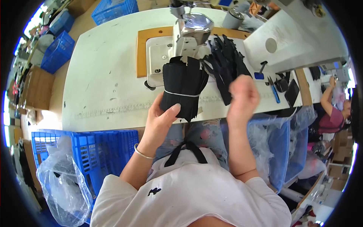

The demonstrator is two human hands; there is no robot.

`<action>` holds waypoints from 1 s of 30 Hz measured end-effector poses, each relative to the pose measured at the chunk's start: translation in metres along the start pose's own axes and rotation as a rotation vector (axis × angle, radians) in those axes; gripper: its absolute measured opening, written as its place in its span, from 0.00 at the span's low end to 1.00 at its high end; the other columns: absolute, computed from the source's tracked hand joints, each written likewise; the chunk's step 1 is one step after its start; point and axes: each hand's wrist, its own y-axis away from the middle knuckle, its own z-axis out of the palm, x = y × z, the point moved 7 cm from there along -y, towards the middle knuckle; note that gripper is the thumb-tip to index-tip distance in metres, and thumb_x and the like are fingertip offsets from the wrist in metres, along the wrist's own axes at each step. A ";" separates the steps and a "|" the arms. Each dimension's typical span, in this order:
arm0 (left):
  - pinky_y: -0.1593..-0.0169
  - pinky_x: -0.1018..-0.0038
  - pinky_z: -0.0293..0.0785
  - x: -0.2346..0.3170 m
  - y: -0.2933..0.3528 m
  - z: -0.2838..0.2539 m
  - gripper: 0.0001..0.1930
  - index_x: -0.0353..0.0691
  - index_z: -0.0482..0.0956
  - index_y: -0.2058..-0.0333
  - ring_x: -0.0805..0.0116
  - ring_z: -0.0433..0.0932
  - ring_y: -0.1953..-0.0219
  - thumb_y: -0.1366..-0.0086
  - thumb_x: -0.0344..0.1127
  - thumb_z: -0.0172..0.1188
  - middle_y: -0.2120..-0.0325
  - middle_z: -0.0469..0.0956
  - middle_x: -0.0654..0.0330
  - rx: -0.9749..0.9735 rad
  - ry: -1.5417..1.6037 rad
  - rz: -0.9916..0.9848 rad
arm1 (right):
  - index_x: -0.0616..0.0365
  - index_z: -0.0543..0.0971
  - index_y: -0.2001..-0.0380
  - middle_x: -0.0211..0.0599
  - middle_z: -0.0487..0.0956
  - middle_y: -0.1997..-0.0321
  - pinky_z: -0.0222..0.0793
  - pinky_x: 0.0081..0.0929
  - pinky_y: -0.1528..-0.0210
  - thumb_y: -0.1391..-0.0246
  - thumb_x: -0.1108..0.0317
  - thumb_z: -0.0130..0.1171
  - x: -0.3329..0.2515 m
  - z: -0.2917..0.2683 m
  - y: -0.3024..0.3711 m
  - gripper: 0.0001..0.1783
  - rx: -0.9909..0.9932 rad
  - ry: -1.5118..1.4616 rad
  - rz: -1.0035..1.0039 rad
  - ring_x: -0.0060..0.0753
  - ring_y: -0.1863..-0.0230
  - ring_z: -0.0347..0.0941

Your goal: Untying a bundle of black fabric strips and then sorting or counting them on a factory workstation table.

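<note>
A bundle of black fabric pieces, bound round its lower part by a thin white band, stands over the front of the sewing table. My left hand grips its lower left side, thumb across the front. My right hand is raised to the right of the bundle, apart from it. Its fingers are curled in and slightly blurred, and whether anything is inside them does not show. Behind it lies a loose pile of black strip-like pieces, partly hidden by that hand.
A sewing machine head rises behind the bundle. Blue-handled snips and dark small items lie on the right of the white table. A blue crate with clear plastic stands at left, blue bins at right. Another person sits far right.
</note>
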 end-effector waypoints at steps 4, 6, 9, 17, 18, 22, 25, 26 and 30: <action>0.47 0.64 0.73 -0.006 0.007 0.002 0.27 0.31 0.60 0.40 0.61 0.75 0.48 0.33 0.36 0.56 0.48 0.72 0.52 -0.001 0.099 -0.016 | 0.54 0.67 0.81 0.24 0.57 0.86 0.43 0.19 0.80 0.32 0.54 0.43 -0.037 -0.003 -0.002 0.24 -0.201 -0.616 0.105 0.18 0.86 0.47; 0.50 0.64 0.75 -0.006 0.008 -0.002 0.24 0.31 0.62 0.42 0.62 0.76 0.50 0.31 0.38 0.53 0.50 0.73 0.53 0.013 0.123 0.003 | 0.55 0.69 0.80 0.24 0.58 0.86 0.50 0.22 0.80 0.33 0.53 0.43 -0.055 0.006 0.009 0.24 -0.219 -0.782 0.166 0.19 0.86 0.49; 0.51 0.64 0.75 -0.014 0.006 -0.011 0.23 0.32 0.63 0.43 0.62 0.77 0.51 0.30 0.40 0.52 0.51 0.73 0.53 0.001 0.184 -0.008 | 0.54 0.72 0.80 0.24 0.60 0.88 0.67 0.25 0.74 0.35 0.52 0.47 -0.090 0.035 0.007 0.23 -0.625 -0.969 0.138 0.18 0.89 0.54; 0.46 0.53 0.75 -0.006 0.014 -0.009 0.30 0.38 0.55 0.37 0.40 0.70 0.45 0.28 0.54 0.37 0.43 0.67 0.45 -0.197 0.333 0.009 | 0.55 0.70 0.92 0.24 0.63 0.92 0.62 0.24 0.82 0.61 0.73 0.59 -0.136 0.038 0.034 0.12 -0.392 -1.302 0.120 0.21 0.93 0.54; 0.45 0.52 0.74 -0.007 0.013 -0.008 0.29 0.41 0.56 0.36 0.38 0.69 0.45 0.28 0.54 0.36 0.42 0.66 0.46 -0.222 0.374 0.002 | 0.55 0.70 0.92 0.25 0.64 0.92 0.62 0.24 0.82 0.61 0.73 0.59 -0.132 0.033 0.021 0.12 -0.309 -1.494 0.094 0.22 0.93 0.54; 0.45 0.51 0.73 -0.011 0.014 -0.010 0.29 0.42 0.55 0.36 0.37 0.67 0.43 0.28 0.54 0.37 0.41 0.65 0.46 -0.175 0.313 -0.006 | 0.54 0.69 0.93 0.25 0.65 0.92 0.60 0.24 0.84 0.62 0.73 0.58 -0.153 0.000 0.026 0.12 0.067 -2.241 -0.060 0.23 0.93 0.56; 0.44 0.50 0.73 -0.015 0.013 -0.006 0.30 0.42 0.55 0.36 0.36 0.66 0.42 0.28 0.55 0.37 0.40 0.63 0.46 -0.164 0.290 -0.023 | 0.54 0.68 0.93 0.26 0.65 0.91 0.59 0.23 0.85 0.63 0.73 0.57 -0.155 0.000 0.030 0.13 0.390 -2.759 -0.240 0.24 0.93 0.57; 0.43 0.50 0.72 -0.012 0.012 -0.001 0.30 0.42 0.54 0.35 0.35 0.65 0.42 0.28 0.54 0.38 0.40 0.62 0.45 -0.147 0.293 -0.009 | 0.54 0.67 0.93 0.26 0.66 0.91 0.58 0.23 0.85 0.63 0.73 0.57 -0.166 -0.008 0.039 0.13 0.504 -2.921 -0.315 0.25 0.93 0.57; 0.42 0.51 0.70 0.000 0.017 -0.010 0.30 0.38 0.55 0.36 0.40 0.67 0.42 0.29 0.51 0.44 0.40 0.63 0.45 -0.112 0.179 0.062 | 0.53 0.66 0.94 0.27 0.67 0.91 0.56 0.22 0.87 0.64 0.73 0.56 -0.182 0.001 0.053 0.13 1.145 -3.574 -0.553 0.26 0.92 0.58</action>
